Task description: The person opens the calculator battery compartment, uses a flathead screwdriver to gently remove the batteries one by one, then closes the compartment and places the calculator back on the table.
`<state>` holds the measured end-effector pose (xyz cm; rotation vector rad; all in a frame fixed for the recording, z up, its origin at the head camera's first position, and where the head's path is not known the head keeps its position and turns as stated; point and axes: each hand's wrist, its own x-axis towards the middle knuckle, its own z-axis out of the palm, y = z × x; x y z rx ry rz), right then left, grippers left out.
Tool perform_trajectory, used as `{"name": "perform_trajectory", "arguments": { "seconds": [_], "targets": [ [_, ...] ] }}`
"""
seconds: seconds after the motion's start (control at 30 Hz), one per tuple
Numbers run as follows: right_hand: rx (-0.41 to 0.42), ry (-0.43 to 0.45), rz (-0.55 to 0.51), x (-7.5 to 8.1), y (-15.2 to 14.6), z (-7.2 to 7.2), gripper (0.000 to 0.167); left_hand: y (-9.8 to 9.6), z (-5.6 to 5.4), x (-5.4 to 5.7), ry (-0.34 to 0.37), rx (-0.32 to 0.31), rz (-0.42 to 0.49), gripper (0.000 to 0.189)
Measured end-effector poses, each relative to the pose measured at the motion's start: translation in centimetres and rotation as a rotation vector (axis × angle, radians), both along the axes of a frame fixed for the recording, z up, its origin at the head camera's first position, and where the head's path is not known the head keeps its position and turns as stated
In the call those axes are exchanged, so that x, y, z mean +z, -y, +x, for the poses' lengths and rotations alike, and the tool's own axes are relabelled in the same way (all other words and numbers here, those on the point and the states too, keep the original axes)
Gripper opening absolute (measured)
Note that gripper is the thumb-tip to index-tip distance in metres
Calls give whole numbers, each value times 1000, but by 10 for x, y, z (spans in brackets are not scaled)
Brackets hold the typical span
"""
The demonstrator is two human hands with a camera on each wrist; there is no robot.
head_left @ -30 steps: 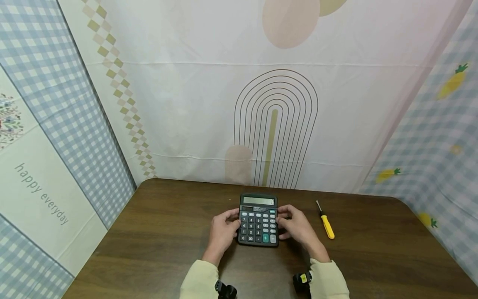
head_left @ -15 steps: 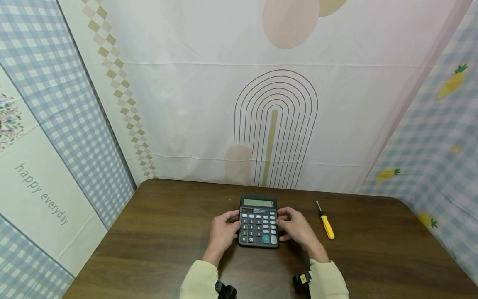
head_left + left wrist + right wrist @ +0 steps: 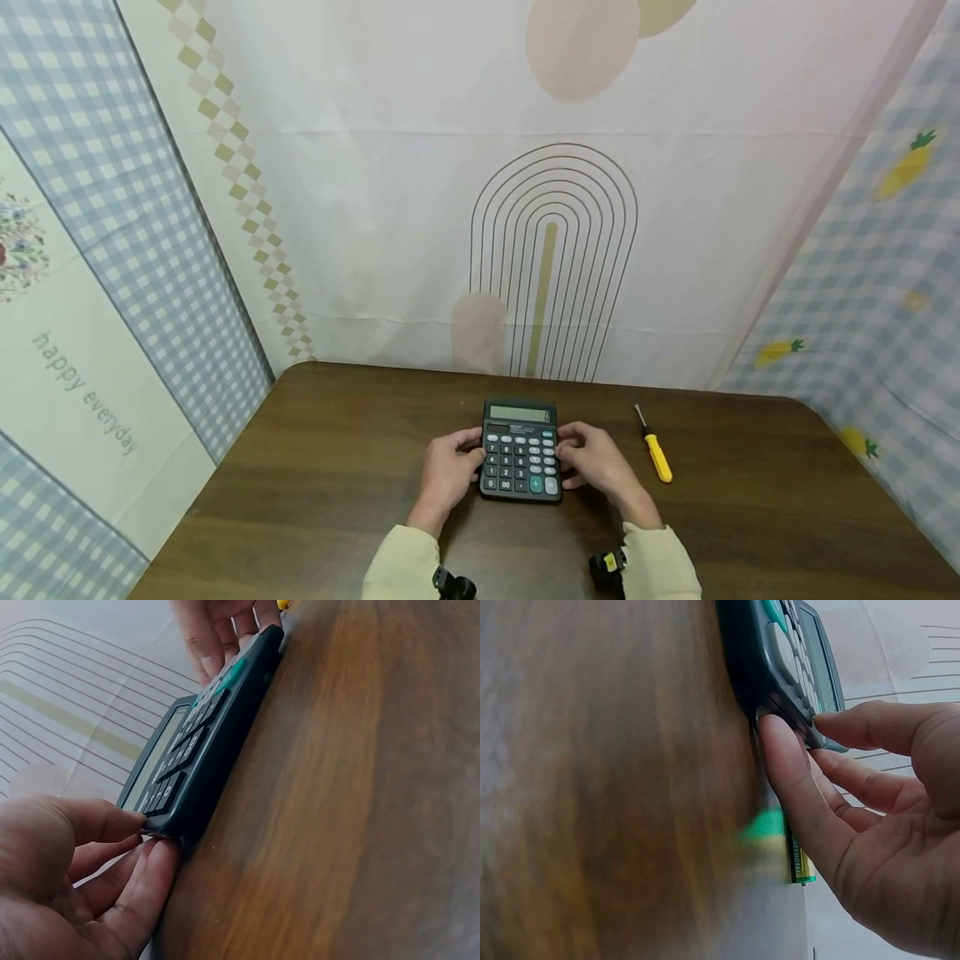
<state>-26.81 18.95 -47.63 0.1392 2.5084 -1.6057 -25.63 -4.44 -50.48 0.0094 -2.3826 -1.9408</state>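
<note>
A dark calculator point(image 3: 521, 450) with grey keys, a green plus key and a display at its far end faces up in the head view. My left hand point(image 3: 446, 471) holds its left edge, and my right hand point(image 3: 596, 458) holds the right edge. In the left wrist view, the left thumb lies on the calculator's point(image 3: 202, 735) upper edge with fingers under its side. The right wrist view shows my right hand point(image 3: 877, 802) pinching the calculator's point(image 3: 765, 660) side, forefinger at the top edge and another fingertip low, close to the table. Its underside is hidden.
A yellow-handled screwdriver point(image 3: 657, 457) lies to the right of the right hand on the brown wooden table point(image 3: 337, 450). Behind the right fingers, a green and gold battery point(image 3: 801, 862) shows in the right wrist view. A patterned cloth point(image 3: 375, 250) hangs beyond the table's far edge.
The calculator has come slightly down in the head view, towards the person, its far end the most. Both hands keep their hold at its sides. The screwdriver lies where it was.
</note>
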Motion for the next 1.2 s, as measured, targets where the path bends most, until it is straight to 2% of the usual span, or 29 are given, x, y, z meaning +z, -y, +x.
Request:
{"name": "perform_trajectory", "arguments": {
  "seconds": [0.5,0.9,1.2],
  "targets": [
    [8,-7,-3,-1,-2,0,33,-2,-3,-5,-13,13,-9,29],
    [-8,-7,-24,-11,-7,-1,33,0,-2,-12,-44,17,19,27],
    [-12,24,-63,-22,-9,-4,36,2,-1,-17,-42,33,13,24]
  ]
}}
